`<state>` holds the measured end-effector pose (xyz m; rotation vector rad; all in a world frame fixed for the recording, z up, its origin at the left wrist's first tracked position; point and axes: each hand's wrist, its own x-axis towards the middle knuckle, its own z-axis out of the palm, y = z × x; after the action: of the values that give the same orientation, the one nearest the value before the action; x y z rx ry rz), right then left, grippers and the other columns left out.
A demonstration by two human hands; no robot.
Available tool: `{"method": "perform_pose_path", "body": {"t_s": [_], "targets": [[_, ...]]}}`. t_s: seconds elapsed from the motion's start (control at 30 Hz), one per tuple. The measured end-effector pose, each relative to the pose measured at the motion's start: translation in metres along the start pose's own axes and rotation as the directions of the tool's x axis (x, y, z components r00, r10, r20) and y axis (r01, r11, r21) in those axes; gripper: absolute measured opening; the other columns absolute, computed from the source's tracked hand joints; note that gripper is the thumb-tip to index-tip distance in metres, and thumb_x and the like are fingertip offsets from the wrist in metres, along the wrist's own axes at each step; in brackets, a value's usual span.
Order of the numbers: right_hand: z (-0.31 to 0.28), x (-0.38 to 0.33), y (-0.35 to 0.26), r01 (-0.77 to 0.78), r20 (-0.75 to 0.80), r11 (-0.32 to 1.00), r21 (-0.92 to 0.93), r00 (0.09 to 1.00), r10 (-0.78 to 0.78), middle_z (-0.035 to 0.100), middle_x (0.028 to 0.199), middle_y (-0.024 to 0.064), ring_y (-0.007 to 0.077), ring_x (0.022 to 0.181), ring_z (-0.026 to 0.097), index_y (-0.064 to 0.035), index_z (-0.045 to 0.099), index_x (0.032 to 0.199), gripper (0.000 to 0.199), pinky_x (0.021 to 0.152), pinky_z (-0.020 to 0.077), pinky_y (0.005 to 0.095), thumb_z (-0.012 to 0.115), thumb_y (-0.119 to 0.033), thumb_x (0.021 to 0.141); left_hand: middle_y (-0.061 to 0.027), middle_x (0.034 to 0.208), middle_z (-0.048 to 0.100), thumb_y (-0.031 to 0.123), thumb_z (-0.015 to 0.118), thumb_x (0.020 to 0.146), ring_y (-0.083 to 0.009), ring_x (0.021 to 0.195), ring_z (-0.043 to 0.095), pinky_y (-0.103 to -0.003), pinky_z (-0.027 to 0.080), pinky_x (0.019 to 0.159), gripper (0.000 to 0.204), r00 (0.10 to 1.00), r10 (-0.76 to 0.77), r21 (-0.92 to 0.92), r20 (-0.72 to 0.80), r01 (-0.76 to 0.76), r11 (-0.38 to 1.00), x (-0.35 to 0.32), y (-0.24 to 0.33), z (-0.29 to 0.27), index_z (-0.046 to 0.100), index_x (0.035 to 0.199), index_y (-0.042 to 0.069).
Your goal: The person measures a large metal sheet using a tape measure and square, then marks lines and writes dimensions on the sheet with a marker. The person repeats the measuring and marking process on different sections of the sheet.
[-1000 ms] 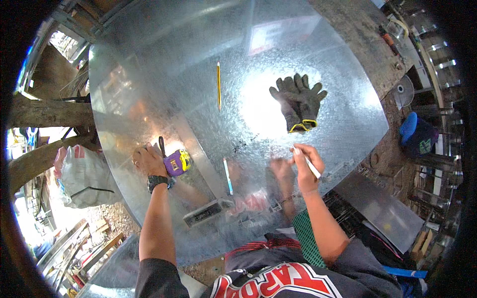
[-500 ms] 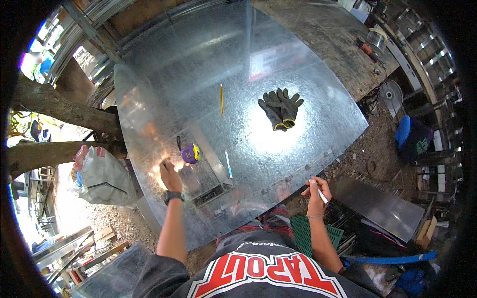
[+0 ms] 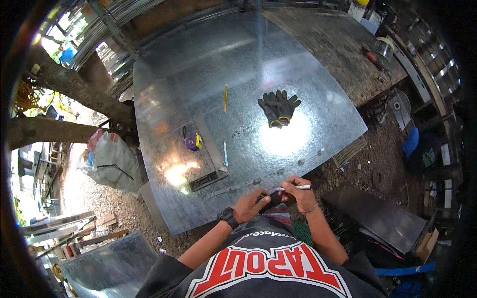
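Observation:
My right hand (image 3: 299,196) is closed around a white marker (image 3: 294,187) just off the near edge of a big galvanized metal sheet (image 3: 248,69). My left hand (image 3: 250,205), with a black watch on the wrist, is curled right beside it. Its fingers reach toward the marker's dark tip end, and what they pinch is hidden. Farther out on the sheet lie a purple and yellow tape measure (image 3: 192,142), a steel square (image 3: 211,154), a thin pen (image 3: 225,154), a yellow pencil (image 3: 225,98) and a pair of black gloves (image 3: 278,107).
The sheet rests on a dark workbench (image 3: 338,44) and overhangs it toward me. A full plastic sack (image 3: 112,161) stands on the gravel at the left. More sheet metal lies at lower left (image 3: 109,268) and lower right (image 3: 382,218). Tree trunks rise at far left.
My left hand has let go of the tape measure and drawn back to the near edge, meeting my right hand at the marker. The sheet now sits farther from me.

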<state>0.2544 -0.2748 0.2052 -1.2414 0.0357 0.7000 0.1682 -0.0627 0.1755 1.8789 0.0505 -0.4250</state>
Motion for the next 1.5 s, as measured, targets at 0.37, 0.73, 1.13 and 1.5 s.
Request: {"method": "perform_pose_path", "body": {"t_s": [0.37, 0.73, 1.13, 1.5], "targets": [[-0.033, -0.045, -0.034, -0.008, -0.043, 0.996, 0.088, 0.999, 0.012, 0.067, 0.069, 0.01, 0.0149, 0.053, 0.063, -0.0005, 0.066, 0.086, 0.034, 0.047, 0.0511, 0.0262, 0.06, -0.032, 0.099, -0.0149, 0.095, 0.065, 0.027, 0.061, 0.099, -0.0276, 0.085, 0.064, -0.037, 0.048, 0.077, 0.025, 0.972, 0.199, -0.03, -0.129, -0.204, 0.978, 0.003, 0.049, 0.054, 0.061, 0.111, 0.005], [-0.051, -0.051, -0.011, -0.006, 0.109, 0.984, -0.181, 0.994, 0.026, 0.065, 0.072, 0.0031, 0.009, 0.06, 0.06, -0.0045, 0.068, 0.087, 0.035, 0.055, 0.0485, 0.0253, 0.06, -0.036, 0.1, -0.0171, 0.1, 0.063, 0.026, 0.064, 0.097, -0.032, 0.091, 0.063, -0.04, 0.049, 0.08, 0.029, 0.974, 0.211, 0.085, -0.084, -0.204, 0.975, -0.013, 0.064, 0.075, 0.06, 0.114, 0.002], [-0.031, -0.039, 0.006, 0.08, 0.15, 0.97, -0.23, 0.988, -0.046, 0.061, 0.089, 0.0026, 0.0086, 0.084, 0.056, -0.0039, 0.061, 0.109, 0.048, 0.076, 0.0471, 0.0276, 0.05, -0.05, 0.103, -0.02, 0.104, 0.067, 0.029, 0.062, 0.099, -0.035, 0.093, 0.067, -0.041, 0.05, 0.078, 0.031, 0.984, 0.177, 0.101, -0.015, -0.174, 0.98, -0.011, 0.067, 0.046, 0.06, 0.116, 0.003], [0.038, -0.021, 0.025, 0.074, 0.154, 0.982, -0.171, 0.987, -0.048, 0.058, 0.12, 0.0099, 0.0201, 0.113, 0.055, -0.0057, 0.051, 0.139, 0.068, 0.1, 0.0438, 0.0341, 0.031, -0.061, 0.104, -0.0193, 0.113, 0.068, 0.025, 0.063, 0.098, -0.0291, 0.109, 0.066, -0.038, 0.048, 0.092, 0.032, 0.978, 0.209, -0.033, 0.019, -0.209, 0.977, -0.019, 0.035, -0.002, 0.061, 0.12, 0.002]]}}
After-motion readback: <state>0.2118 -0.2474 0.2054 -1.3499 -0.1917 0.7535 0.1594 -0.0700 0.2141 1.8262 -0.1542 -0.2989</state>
